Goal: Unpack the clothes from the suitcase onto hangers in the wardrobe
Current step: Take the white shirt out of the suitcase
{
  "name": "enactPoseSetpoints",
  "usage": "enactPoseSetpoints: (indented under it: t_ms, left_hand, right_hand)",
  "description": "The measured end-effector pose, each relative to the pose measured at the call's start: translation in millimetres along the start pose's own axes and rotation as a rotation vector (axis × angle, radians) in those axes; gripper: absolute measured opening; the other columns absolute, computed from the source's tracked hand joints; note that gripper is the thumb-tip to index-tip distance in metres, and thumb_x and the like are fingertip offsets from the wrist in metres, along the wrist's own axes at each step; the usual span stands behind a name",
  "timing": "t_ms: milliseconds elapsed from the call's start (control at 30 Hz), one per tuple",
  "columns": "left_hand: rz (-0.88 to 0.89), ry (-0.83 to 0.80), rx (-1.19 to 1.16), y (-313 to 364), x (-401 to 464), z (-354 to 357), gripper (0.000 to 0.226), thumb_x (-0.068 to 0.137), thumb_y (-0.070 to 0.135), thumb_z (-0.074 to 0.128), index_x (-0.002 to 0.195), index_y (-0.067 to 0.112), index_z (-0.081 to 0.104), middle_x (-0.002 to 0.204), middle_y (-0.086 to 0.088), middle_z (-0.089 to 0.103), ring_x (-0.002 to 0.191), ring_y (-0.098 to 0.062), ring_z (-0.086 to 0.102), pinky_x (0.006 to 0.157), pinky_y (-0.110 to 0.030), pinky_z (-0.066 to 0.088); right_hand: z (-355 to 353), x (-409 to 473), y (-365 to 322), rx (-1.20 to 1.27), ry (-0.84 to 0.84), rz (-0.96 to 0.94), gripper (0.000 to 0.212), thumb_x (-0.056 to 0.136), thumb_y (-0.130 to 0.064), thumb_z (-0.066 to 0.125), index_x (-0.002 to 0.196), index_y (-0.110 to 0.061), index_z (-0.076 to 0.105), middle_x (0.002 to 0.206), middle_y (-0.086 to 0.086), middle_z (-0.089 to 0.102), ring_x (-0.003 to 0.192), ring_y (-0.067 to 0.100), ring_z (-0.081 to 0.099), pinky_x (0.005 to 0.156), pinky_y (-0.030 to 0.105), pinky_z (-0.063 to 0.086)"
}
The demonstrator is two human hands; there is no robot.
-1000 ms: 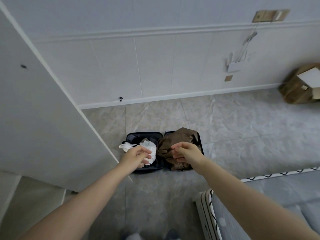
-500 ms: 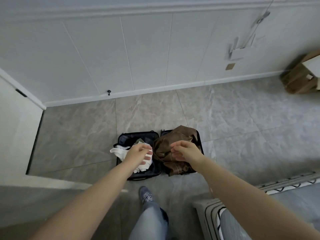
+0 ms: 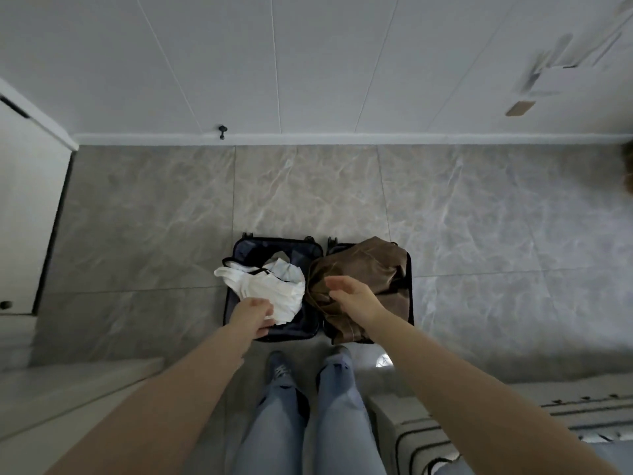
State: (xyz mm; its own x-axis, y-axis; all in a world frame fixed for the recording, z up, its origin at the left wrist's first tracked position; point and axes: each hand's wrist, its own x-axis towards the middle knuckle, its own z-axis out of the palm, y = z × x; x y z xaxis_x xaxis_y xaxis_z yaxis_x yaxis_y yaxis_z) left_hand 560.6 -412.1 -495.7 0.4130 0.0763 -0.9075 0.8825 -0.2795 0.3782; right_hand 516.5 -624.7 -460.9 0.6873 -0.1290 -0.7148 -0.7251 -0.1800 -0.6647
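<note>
— Where is the suitcase (image 3: 274, 332)?

— Open flat on the grey marbled tile floor (image 3: 479, 217), just ahead of the person's feet, at about 12 o'clock from the shoes (image 3: 279, 366). It is a small dark case with two halves side by side.

— What is in it?

— The half at 9 o'clock holds a crumpled white garment (image 3: 270, 289), bunched up, with a strap or sleeve spilling over the case's 9 o'clock rim. The half at 3 o'clock is filled by a brown garment (image 3: 373, 272), wrinkled, heaped above the rim.

— And the hands?

— The left hand (image 3: 251, 315) is at the 6 o'clock edge of the white garment, fingers curled onto the cloth; it looks like a pinch, though the fingertips are hidden. The right hand (image 3: 352, 296) lies over the brown garment with the fingers bent and spread; whether they have hold of the cloth I cannot tell.

— Anything else around?

— A white panelled wall (image 3: 308, 63) at 12 o'clock, a white door (image 3: 24, 207) at 9 o'clock, a striped mattress edge (image 3: 421, 443) at 4 o'clock.
</note>
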Motion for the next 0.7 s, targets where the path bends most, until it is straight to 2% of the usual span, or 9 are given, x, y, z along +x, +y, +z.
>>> enactPoseSetpoints:
  t_ms: [100, 167, 233, 300, 367, 467, 533, 633, 700]
  left_hand:
    - [-0.029, 0.037, -0.090, -7, 28, 0, 0.007, 0.096, 0.016, 0.052, 0.094, 0.012, 0.057, 0.094, -0.007, 0.064, 0.071, -0.016, 0.062, 0.062, -0.028, 0.046]
    - [-0.042, 0.058, -0.143, -17, 53, 0, 0.005, 0.097, 0.015, 0.054, 0.101, 0.014, 0.057, 0.089, -0.006, 0.066, 0.071, -0.016, 0.063, 0.062, -0.028, 0.047]
    - [-0.071, 0.054, -0.200, -27, 70, 1, 0.016, 0.097, 0.014, 0.057, 0.113, 0.013, 0.055, 0.085, -0.005, 0.067, 0.072, -0.017, 0.064, 0.063, -0.030, 0.048]
    - [-0.124, 0.057, -0.259, -37, 92, 0, 0.026, 0.097, 0.015, 0.057, 0.123, 0.012, 0.052, 0.086, -0.005, 0.067, 0.074, -0.017, 0.065, 0.065, -0.031, 0.049]
    - [-0.171, 0.072, -0.316, -52, 121, -2, 0.034, 0.098, 0.015, 0.056, 0.131, 0.011, 0.049, 0.088, -0.005, 0.067, 0.075, -0.017, 0.065, 0.067, -0.031, 0.050]
    - [-0.208, 0.106, -0.368, -71, 162, -3, 0.040, 0.099, 0.015, 0.055, 0.137, 0.010, 0.045, 0.089, -0.005, 0.067, 0.077, -0.018, 0.064, 0.072, -0.032, 0.051]
    - [-0.220, 0.113, -0.350, -84, 193, -5, 0.038, 0.100, 0.014, 0.053, 0.136, 0.009, 0.046, 0.095, -0.007, 0.068, 0.080, -0.018, 0.064, 0.073, -0.030, 0.051]
    - [-0.173, 0.139, -0.213, -101, 241, -9, 0.030, 0.099, 0.011, 0.051, 0.130, 0.007, 0.050, 0.100, -0.009, 0.066, 0.080, -0.014, 0.062, 0.051, -0.015, 0.047]
    - [-0.150, 0.163, -0.137, -114, 274, -9, 0.031, 0.098, 0.014, 0.052, 0.127, 0.007, 0.050, 0.090, -0.003, 0.066, 0.081, -0.017, 0.065, 0.059, -0.021, 0.050]
  right_hand:
    - [8, 42, 9, -0.087, -0.063, 0.033, 0.037, 0.096, -0.011, 0.055, 0.131, -0.020, 0.061, 0.132, -0.002, 0.063, 0.121, 0.015, 0.057, 0.104, 0.031, 0.046]
    - [17, 74, 21, -0.171, -0.119, 0.054, 0.038, 0.096, -0.012, 0.054, 0.132, -0.023, 0.060, 0.129, -0.003, 0.063, 0.113, 0.014, 0.060, 0.095, 0.027, 0.049]
    - [23, 91, 32, -0.229, -0.152, 0.096, 0.041, 0.095, -0.014, 0.054, 0.134, -0.025, 0.059, 0.119, 0.000, 0.065, 0.095, 0.013, 0.061, 0.079, 0.022, 0.049]
    - [33, 116, 46, -0.317, -0.194, 0.103, 0.041, 0.095, -0.015, 0.054, 0.135, -0.028, 0.057, 0.123, 0.001, 0.061, 0.100, 0.013, 0.057, 0.073, 0.015, 0.045]
    - [47, 146, 63, -0.458, -0.259, 0.056, 0.042, 0.097, -0.014, 0.054, 0.137, -0.026, 0.055, 0.139, -0.001, 0.053, 0.119, 0.015, 0.053, 0.085, 0.014, 0.041]
    - [66, 191, 82, -0.716, -0.408, -0.051, 0.045, 0.098, -0.014, 0.053, 0.143, -0.018, 0.050, 0.151, 0.001, 0.042, 0.137, 0.017, 0.041, 0.103, 0.017, 0.031]
    - [80, 226, 93, -0.820, -0.491, -0.072, 0.047, 0.099, -0.014, 0.053, 0.145, -0.016, 0.047, 0.154, 0.004, 0.038, 0.140, 0.020, 0.037, 0.112, 0.023, 0.029]
    - [103, 275, 109, -0.855, -0.520, 0.002, 0.048, 0.100, -0.017, 0.051, 0.147, -0.015, 0.045, 0.153, 0.007, 0.040, 0.137, 0.024, 0.042, 0.111, 0.029, 0.035]
    - [120, 305, 125, -0.825, -0.494, 0.113, 0.047, 0.100, -0.021, 0.049, 0.147, -0.017, 0.046, 0.149, 0.008, 0.048, 0.135, 0.027, 0.047, 0.111, 0.034, 0.038]
